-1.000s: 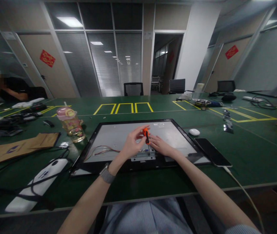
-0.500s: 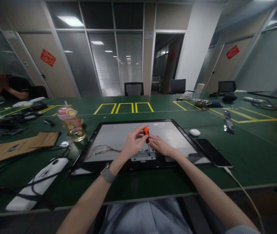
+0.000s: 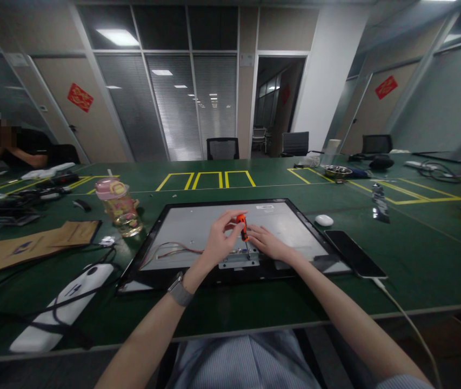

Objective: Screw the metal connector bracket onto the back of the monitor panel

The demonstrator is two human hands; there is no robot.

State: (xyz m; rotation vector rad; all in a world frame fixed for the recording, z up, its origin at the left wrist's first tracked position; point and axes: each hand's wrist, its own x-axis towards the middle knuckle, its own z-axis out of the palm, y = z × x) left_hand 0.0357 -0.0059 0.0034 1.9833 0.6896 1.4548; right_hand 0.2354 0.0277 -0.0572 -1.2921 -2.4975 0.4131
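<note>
Head view: at frame centre, the left hand (image 3: 218,241) pinches the handle of a small orange screwdriver (image 3: 242,226), standing upright on a grey metal bracket (image 3: 238,260). Just right, the right hand (image 3: 268,243) rests fingers loosely beside the shaft. Both work over a black-framed monitor panel (image 3: 299,216) on the green table (image 3: 416,254).

I see both forearms bare up to the elbows, a grey-banded watch (image 3: 179,292) strapped on my left wrist, a short pale blue sleeve edge (image 3: 404,381) at my right arm, and a light blue finely striped shirt (image 3: 240,361) over my torso
</note>
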